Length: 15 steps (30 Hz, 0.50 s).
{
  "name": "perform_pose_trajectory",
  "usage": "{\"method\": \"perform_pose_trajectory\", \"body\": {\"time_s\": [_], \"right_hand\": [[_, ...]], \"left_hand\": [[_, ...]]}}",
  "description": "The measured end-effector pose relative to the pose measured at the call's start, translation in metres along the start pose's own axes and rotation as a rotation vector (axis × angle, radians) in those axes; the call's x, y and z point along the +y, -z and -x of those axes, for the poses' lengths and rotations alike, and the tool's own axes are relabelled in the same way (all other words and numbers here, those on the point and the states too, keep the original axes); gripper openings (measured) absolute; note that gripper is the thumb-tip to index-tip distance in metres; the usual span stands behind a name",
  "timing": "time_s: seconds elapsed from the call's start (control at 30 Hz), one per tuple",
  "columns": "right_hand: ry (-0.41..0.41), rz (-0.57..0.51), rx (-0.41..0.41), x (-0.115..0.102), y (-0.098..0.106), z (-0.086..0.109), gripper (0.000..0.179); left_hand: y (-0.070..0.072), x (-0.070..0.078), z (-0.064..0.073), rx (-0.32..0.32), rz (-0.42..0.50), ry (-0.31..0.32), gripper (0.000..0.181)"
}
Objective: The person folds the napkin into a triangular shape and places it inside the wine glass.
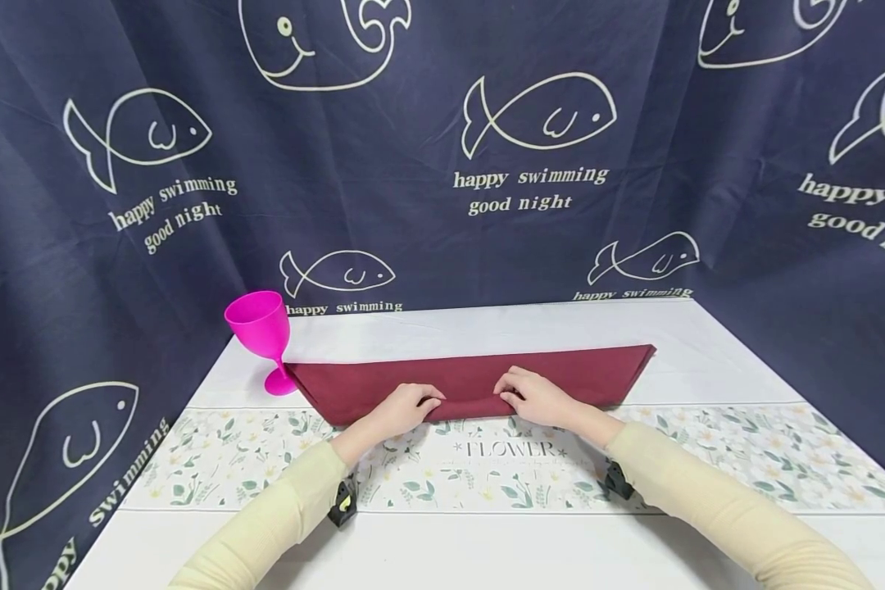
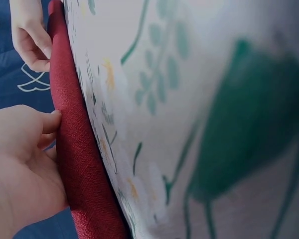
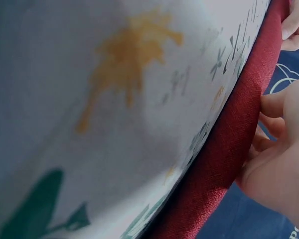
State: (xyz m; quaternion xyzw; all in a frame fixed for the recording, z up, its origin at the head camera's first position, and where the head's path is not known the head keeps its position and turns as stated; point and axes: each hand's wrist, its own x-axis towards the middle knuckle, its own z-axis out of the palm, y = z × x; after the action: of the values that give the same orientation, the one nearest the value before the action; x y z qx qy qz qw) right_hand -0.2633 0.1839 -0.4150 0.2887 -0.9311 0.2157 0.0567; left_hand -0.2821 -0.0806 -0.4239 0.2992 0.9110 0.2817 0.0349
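Observation:
A dark red folded cloth (image 1: pixel 472 377) lies long and low across the table, its near edge rounded like a thick fold. My left hand (image 1: pixel 407 407) pinches this near edge left of the middle, fingers bent. In the left wrist view the thumb of my left hand (image 2: pixel 27 164) touches the cloth's fold (image 2: pixel 77 139), and the fingertips are partly hidden behind it. To the right, my right hand (image 1: pixel 538 397) pinches the same edge with curled fingers. The right wrist view shows the thumb of my right hand (image 3: pixel 281 149) against the fold (image 3: pixel 231 129).
A bright pink goblet (image 1: pixel 261 328) stands upright at the cloth's far left corner, very close to it. Under the cloth is a white table cover with a floral band (image 1: pixel 708 451). A dark blue curtain (image 1: pixel 428 164) with fish drawings hangs behind and at the sides.

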Motion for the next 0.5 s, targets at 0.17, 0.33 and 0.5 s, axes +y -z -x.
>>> {"method": "perform_pose_trajectory", "body": {"time_s": [0.17, 0.33, 0.5], "right_hand": [[-0.002, -0.003, 0.004, 0.0009, -0.0004, 0.0, 0.008], [0.001, 0.019, 0.008, 0.001, -0.0006, 0.0005, 0.007], [0.0, 0.005, 0.029, 0.0006, 0.0002, -0.0004, 0.004]], "left_hand": [[-0.0001, -0.0004, 0.0003, 0.002, -0.008, -0.01, 0.021], [0.0001, -0.0007, 0.0008, 0.018, -0.008, -0.019, 0.019], [0.0019, 0.001, 0.0003, 0.088, 0.02, -0.049, 0.011]]}}
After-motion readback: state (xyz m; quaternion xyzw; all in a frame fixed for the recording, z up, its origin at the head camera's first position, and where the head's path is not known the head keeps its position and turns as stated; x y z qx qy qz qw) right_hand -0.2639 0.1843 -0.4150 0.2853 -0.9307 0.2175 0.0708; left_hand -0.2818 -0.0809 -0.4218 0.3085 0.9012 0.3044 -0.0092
